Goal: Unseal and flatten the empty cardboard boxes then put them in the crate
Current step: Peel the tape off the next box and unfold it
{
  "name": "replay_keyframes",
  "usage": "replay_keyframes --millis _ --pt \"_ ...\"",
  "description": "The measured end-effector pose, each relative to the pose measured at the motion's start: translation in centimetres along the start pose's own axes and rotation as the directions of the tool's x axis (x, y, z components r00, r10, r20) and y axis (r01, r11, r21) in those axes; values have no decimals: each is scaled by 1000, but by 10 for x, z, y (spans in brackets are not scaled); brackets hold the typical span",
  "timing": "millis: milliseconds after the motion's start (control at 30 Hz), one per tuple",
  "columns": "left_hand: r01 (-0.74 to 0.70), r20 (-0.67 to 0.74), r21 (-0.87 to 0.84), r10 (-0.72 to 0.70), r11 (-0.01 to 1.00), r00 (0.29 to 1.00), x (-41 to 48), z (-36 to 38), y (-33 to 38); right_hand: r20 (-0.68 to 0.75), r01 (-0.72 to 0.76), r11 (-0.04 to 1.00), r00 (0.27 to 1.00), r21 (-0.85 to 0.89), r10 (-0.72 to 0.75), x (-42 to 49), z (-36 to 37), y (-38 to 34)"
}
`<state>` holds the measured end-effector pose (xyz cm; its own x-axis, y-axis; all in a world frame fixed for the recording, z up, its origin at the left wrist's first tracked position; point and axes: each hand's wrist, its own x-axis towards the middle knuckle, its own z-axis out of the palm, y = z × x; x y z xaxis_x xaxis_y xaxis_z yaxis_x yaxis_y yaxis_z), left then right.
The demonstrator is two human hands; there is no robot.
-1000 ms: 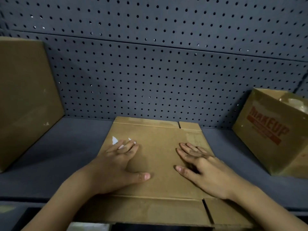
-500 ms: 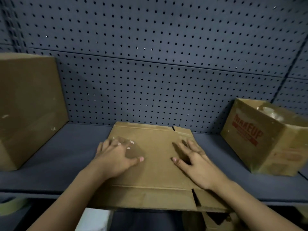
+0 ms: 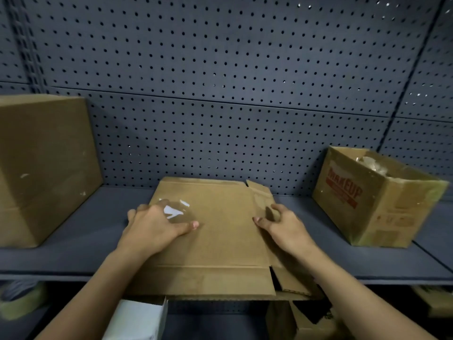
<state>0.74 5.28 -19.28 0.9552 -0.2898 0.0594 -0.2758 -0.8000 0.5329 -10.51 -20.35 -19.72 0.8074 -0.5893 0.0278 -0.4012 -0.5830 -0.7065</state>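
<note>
A flattened cardboard box (image 3: 220, 231) lies in the middle of the grey shelf (image 3: 81, 241), and its near flaps hang over the front edge. My left hand (image 3: 157, 224) grips its left edge, fingers curled over the side and thumb on top. A crumpled piece of clear tape (image 3: 175, 211) sits by those fingers. My right hand (image 3: 284, 224) holds the right edge with curled fingers, its thumb pressed on the top panel. No crate shows in this view.
A large closed cardboard box (image 3: 44, 168) stands at the left. An open box printed MAKEUP (image 3: 375, 200) sits tilted at the right. Perforated panels form the back wall. Below the shelf are a white box (image 3: 137, 320), a brown box (image 3: 301, 320) and a tape roll (image 3: 19, 300).
Both hands lay flat on the box's top a second ago. They have slid outward and curled onto its left and right edges. The view has pulled back.
</note>
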Motion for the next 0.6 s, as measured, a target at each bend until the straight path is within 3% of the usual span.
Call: replay_keyframes --millis 167,600 --pt "-16 -119 -120 2 993 993 -36 -20 12 -61 94 988 994 126 -87 -17 -13 -7" --pt "-216 -356 -211 131 953 925 -115 -48 31 -197 313 935 940 169 -279 -111 -81 -11"
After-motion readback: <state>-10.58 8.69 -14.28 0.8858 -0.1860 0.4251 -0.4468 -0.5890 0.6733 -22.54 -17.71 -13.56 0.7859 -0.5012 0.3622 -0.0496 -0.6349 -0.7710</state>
